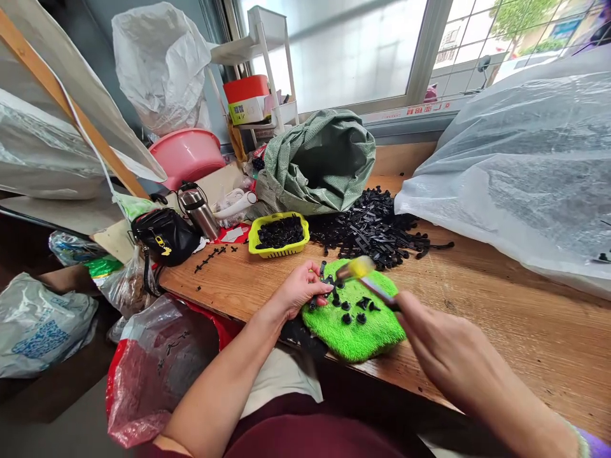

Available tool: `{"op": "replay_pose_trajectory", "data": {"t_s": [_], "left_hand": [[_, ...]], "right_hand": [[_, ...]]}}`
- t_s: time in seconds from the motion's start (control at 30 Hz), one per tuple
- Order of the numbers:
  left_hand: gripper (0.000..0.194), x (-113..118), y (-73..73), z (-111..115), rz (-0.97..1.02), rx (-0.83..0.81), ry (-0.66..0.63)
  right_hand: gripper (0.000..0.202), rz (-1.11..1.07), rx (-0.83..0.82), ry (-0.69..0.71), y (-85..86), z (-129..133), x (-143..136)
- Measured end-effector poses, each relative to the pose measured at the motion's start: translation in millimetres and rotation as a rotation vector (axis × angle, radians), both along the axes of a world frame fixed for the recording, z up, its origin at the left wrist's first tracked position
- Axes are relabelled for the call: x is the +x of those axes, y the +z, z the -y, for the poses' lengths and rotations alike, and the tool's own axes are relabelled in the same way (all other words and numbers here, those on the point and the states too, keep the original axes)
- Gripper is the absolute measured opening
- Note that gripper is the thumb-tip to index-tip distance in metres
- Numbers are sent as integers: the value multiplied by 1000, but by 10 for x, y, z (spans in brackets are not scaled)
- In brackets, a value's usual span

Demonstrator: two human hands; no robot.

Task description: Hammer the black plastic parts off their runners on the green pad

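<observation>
A bright green fluffy cloth pad [353, 343] lies at the front edge of the wooden table. Over its left side my left hand [305, 287] is closed on a black plastic part [328, 280], pinched between thumb and fingers. My right hand [436, 337] grips the dark handle of a small hammer [359, 270], whose yellow-ended head is blurred by motion just right of the held part. Whether the head touches the part I cannot tell. Several loose black plastic pieces [361, 317] rest on the pad, some round-based and some angular.
Behind the pad spreads a heap of black plastic parts [377, 222], spilling from an open green woven sack [315, 172]. A yellow basket [279, 252] of small black pieces stands left of it. White plastic sheeting [515, 172] covers the right. A black bag [165, 235] and steel flask [203, 213] sit left.
</observation>
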State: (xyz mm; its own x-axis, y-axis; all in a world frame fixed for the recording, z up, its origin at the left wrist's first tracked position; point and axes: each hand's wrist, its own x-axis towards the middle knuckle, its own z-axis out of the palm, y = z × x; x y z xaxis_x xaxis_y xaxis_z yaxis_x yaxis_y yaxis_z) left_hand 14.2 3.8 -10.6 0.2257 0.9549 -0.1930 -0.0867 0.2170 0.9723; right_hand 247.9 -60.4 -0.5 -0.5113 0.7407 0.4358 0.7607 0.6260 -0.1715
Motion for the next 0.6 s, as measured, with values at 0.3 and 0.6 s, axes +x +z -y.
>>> {"op": "replay_pose_trajectory", "data": {"t_s": [0.3, 0.6], "left_hand": [[50, -4, -43, -35, -33, 17, 7], [49, 17, -65, -60, -70, 21, 24]], "right_hand": [[20, 92, -41, -24, -47, 10, -12], [23, 83, -97, -44, -30, -16, -64]]}}
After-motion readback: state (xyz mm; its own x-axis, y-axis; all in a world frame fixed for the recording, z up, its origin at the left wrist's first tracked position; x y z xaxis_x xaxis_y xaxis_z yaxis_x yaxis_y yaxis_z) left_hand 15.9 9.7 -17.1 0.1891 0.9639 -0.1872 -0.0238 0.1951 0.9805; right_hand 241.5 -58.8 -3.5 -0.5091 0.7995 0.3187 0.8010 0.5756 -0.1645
